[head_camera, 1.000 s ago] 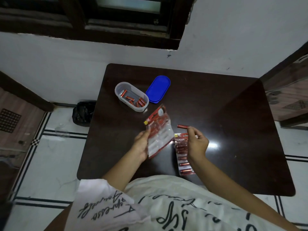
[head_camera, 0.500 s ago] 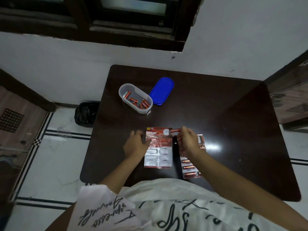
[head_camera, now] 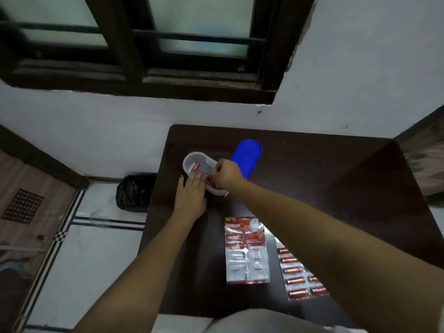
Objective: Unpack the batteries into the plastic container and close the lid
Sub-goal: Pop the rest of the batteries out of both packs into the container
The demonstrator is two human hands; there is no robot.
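Left hand (head_camera: 191, 195) flat against container (head_camera: 189, 157), fingers (head_camera: 197, 181) straight, right hand (head_camera: 227, 174) over it, fingers curled (possibly pinching something)

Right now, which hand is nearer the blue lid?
Right. The right hand is over the plastic container, beside the blue lid; the left hand at the container's other side.

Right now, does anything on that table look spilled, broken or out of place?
Nothing stands out. The emptied pack lies flat beside the fuller pack, and the blue lid sits beside the open container.
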